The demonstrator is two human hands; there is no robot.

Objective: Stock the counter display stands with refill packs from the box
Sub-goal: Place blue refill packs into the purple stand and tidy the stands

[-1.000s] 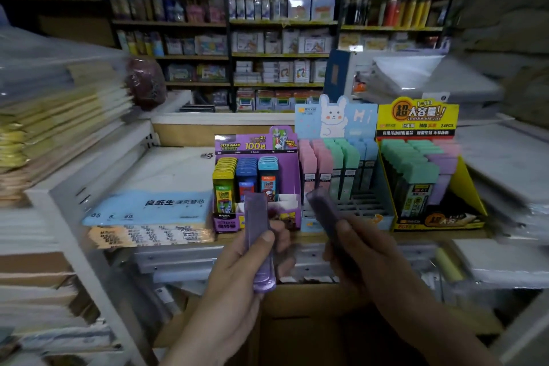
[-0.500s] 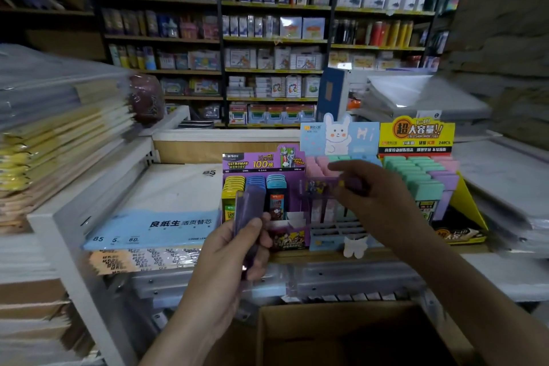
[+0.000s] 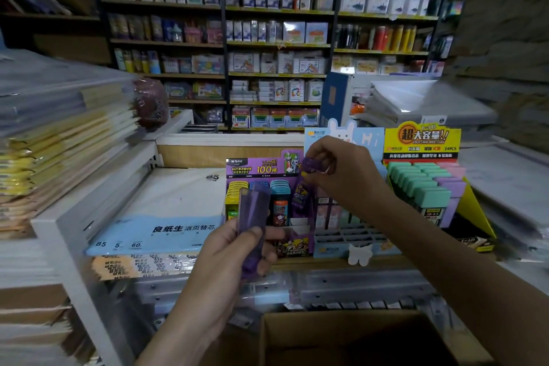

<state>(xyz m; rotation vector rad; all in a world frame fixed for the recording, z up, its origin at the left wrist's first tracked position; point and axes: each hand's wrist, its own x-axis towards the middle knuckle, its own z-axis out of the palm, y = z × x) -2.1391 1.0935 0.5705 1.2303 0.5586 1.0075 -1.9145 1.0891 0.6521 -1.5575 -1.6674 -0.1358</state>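
Observation:
My left hand [image 3: 228,255] grips a translucent purple refill pack [image 3: 252,226] upright in front of the purple display stand [image 3: 261,168]. My right hand [image 3: 341,166] pinches the top of a second purple refill pack [image 3: 306,184], which hangs upright over the right side of that stand, next to its yellow, blue and teal packs. A light blue rabbit stand [image 3: 350,235] and a yellow stand [image 3: 421,140] with green and lilac packs sit to the right. The open cardboard box [image 3: 341,336] lies below, its inside dark.
A stack of wrapped B5 loose-leaf paper [image 3: 154,232] lies left of the stands. Piles of notebooks [image 3: 59,142] fill the white rack at the far left. Wrapped paper stacks [image 3: 505,178] sit at the right. Stocked shelves [image 3: 276,47] line the back wall.
My right hand rose from near the box with its purple pack and moved left over the purple stand. My left hand lifted its pack higher. The view tilted up.

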